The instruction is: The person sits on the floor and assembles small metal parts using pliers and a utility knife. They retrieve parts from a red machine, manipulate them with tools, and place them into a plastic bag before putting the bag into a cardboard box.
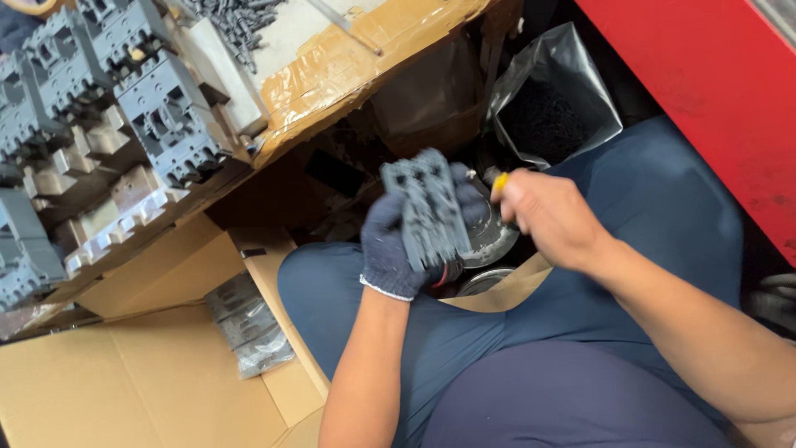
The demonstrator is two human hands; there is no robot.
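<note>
The gloved left hand (396,249) is closed around a grey plastic block (429,209) that looks hard and light and is best held by its sides, the bare right hand (543,217) grips a yellow-handled tool (499,184) beside it, and more grey blocks (157,112) sit far left.

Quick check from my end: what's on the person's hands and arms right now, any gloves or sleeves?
The left hand wears a dark blue knit glove with a white-edged cuff at the wrist. The right hand is bare, with no glove. Both forearms are bare; no sleeves, watch or bands show on them.
</note>
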